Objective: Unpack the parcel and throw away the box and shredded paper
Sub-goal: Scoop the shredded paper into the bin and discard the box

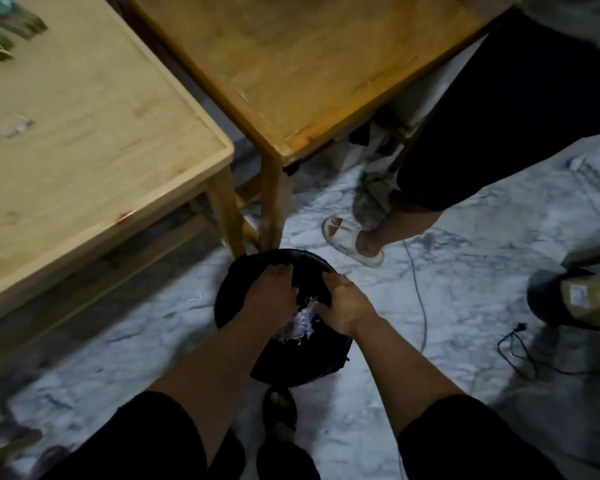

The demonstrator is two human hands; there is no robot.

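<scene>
On the veined marble floor point(447, 299), at six o'clock from the pale wooden bench point(94, 133), both the left hand point(269, 292) and right hand point(343, 304) press curled fingers into wispy white shredded paper point(302, 322) inside a round bin's glossy black bag point(236, 296).

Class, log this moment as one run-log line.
left hand: in bin | right hand: pressing shredded paper | scraps: on table
</scene>
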